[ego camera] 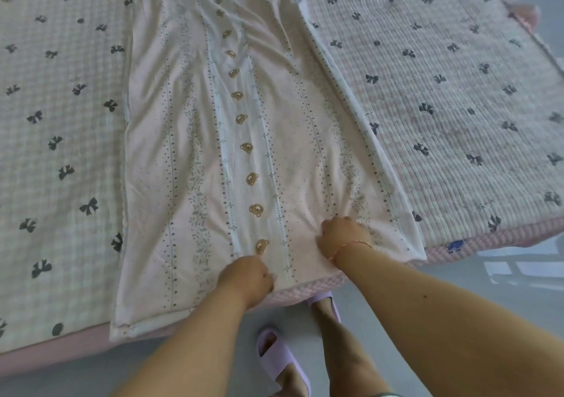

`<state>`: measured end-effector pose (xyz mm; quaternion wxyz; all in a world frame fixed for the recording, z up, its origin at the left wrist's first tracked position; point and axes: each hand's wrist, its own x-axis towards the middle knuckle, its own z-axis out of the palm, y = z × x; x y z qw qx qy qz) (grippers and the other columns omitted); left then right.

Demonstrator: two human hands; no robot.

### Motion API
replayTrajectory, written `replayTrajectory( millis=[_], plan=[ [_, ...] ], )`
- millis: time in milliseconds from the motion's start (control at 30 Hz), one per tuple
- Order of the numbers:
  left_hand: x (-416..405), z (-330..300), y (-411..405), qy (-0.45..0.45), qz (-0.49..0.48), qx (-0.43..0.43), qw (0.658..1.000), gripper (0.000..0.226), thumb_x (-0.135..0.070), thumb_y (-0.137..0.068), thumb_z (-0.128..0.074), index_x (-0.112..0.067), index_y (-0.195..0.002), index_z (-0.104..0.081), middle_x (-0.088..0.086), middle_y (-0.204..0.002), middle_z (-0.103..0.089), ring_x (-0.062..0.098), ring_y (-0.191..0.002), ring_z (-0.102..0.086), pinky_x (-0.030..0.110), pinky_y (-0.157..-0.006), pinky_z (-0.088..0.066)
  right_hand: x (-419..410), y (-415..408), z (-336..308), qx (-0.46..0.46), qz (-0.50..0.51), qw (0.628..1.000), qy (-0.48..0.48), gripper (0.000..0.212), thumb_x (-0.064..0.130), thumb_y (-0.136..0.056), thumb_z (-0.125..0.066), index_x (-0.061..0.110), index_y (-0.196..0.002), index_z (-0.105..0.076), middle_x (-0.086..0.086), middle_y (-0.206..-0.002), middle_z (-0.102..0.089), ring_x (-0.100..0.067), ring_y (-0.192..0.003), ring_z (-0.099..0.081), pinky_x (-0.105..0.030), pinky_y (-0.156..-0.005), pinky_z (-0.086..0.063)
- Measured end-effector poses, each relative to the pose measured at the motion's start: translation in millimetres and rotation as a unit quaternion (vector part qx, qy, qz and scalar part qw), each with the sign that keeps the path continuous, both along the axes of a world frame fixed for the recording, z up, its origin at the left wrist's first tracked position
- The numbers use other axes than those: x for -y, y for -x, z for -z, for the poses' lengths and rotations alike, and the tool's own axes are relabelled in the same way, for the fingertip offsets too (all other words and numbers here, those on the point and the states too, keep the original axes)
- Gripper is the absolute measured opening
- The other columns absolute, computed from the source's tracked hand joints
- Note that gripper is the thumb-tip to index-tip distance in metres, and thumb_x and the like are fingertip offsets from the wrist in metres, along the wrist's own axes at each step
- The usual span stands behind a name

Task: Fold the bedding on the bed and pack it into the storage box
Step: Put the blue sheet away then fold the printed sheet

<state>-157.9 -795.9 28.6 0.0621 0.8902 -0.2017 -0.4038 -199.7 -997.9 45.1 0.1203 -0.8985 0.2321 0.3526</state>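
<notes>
head view: pink sheet (pixel 244 152) lies as long folded strip down centre of frame on bed (pixel 457 91), bear row along its middle. left hand (pixel 248 277) and right hand (pixel 343 234) both clench sheet's near hem at lower centre, cloth bunched under right. storage box not in view. next fold, likely: lift hem evenly, keep edges aligned, carry toward top of frame, smooth wrinkles.
</notes>
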Motion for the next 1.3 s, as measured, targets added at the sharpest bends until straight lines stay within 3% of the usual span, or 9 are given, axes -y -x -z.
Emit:
replayTrajectory(
  millis=[100,300,400,733,800,867,967,1167,1300],
  plan=[
    [4,-3,-4,0.008,-0.003,0.184,0.983,0.041,-0.035,-0.091,-0.049,-0.025,-0.13,-0.051,0.0,-0.13,-0.048,0.023,-0.118,-0.045,0.034,-0.091,-0.043,-11,-10,-4,0.097,-0.051,0.994,-0.019,0.045,0.04,-0.092,-0.043,0.023,-0.134,-0.045,-0.004,-0.137,-0.042,-0.026,-0.127,-0.039,-0.041,-0.102,-0.039],
    [-2,-1,4,0.003,0.064,0.102,0.993,0.046,-0.031,-0.089,-0.049,-0.018,-0.132,-0.049,0.001,-0.144,-0.036,0.023,-0.126,-0.037,0.035,-0.1,-0.039,-42,8,2,0.016,-0.133,0.989,-0.062,0.032,0.027,-0.093,-0.039,0.015,-0.11,-0.062,-0.004,-0.106,-0.055,-0.025,-0.105,-0.055,-0.036,-0.087,-0.047],
    [-11,-1,5,-0.021,-0.007,0.181,0.983,0.063,-0.044,-0.084,-0.051,-0.034,-0.142,-0.029,0.001,-0.15,-0.022,0.025,-0.134,-0.024,0.04,-0.105,-0.032,-50,12,6,0.12,-0.151,0.979,-0.074,0.046,0.037,-0.091,-0.044,0.026,-0.136,-0.043,0.0,-0.136,-0.04,-0.023,-0.128,-0.038,-0.037,-0.101,-0.036],
    [-56,7,78,-0.045,-0.043,-0.197,0.978,0.04,-0.043,-0.097,-0.043,-0.015,-0.12,-0.06,0.009,-0.124,-0.062,0.025,-0.114,-0.057,0.03,-0.093,-0.043,-69,80,28,-0.139,0.062,0.979,-0.138,0.047,0.043,-0.091,-0.048,0.018,-0.131,-0.052,-0.006,-0.129,-0.054,-0.025,-0.115,-0.053,-0.033,-0.096,-0.043],
    [-59,-2,78,0.043,-0.312,-0.218,0.924,0.034,-0.045,-0.096,-0.049,-0.015,-0.101,-0.064,0.006,-0.09,-0.067,0.023,-0.088,-0.062,0.028,-0.079,-0.046,-63,82,20,-0.073,0.329,0.908,-0.25,0.037,0.035,-0.094,-0.049,0.011,-0.121,-0.056,-0.009,-0.1,-0.057,-0.024,-0.089,-0.056,-0.029,-0.076,-0.046],
    [-51,-3,67,0.126,-0.543,-0.247,0.793,0.035,-0.044,-0.092,-0.057,-0.01,-0.093,-0.064,0.007,-0.077,-0.064,0.022,-0.072,-0.059,0.033,-0.069,-0.048,-60,79,13,-0.012,0.616,0.713,-0.335,0.025,0.03,-0.09,-0.059,0.006,-0.097,-0.059,-0.011,-0.073,-0.053,-0.022,-0.063,-0.049,-0.027,-0.059,-0.041],
    [-37,-7,49,0.199,-0.688,-0.28,0.64,0.034,-0.042,-0.089,-0.063,-0.009,-0.095,-0.063,0.011,-0.081,-0.066,0.023,-0.075,-0.06,0.035,-0.066,-0.047,-56,71,19,0.081,0.747,0.557,-0.354,0.019,0.023,-0.084,-0.064,0.007,-0.081,-0.055,-0.009,-0.066,-0.048,-0.019,-0.049,-0.047,-0.025,-0.049,-0.044],
    [-27,-11,30,0.253,-0.825,-0.232,0.45,0.04,-0.031,-0.089,-0.063,-0.013,-0.123,-0.055,0.007,-0.104,-0.063,0.021,-0.079,-0.061,0.03,-0.051,-0.055,-45,42,-3,0.164,0.791,0.482,-0.339,0.036,0.03,-0.084,-0.066,0.016,-0.114,-0.053,-0.008,-0.106,-0.055,-0.022,-0.078,-0.055,-0.037,-0.078,-0.051],
    [-26,-19,16,0.232,-0.845,-0.199,0.439,0.042,-0.027,-0.092,-0.054,-0.012,-0.131,-0.052,0.005,-0.108,-0.062,0.02,-0.075,-0.061,0.025,-0.045,-0.052,-39,21,-18,0.207,0.796,0.49,-0.289,0.045,0.027,-0.084,-0.065,0.012,-0.124,-0.052,-0.007,-0.102,-0.059,-0.027,-0.086,-0.06,-0.042,-0.083,-0.054]
  ],
)
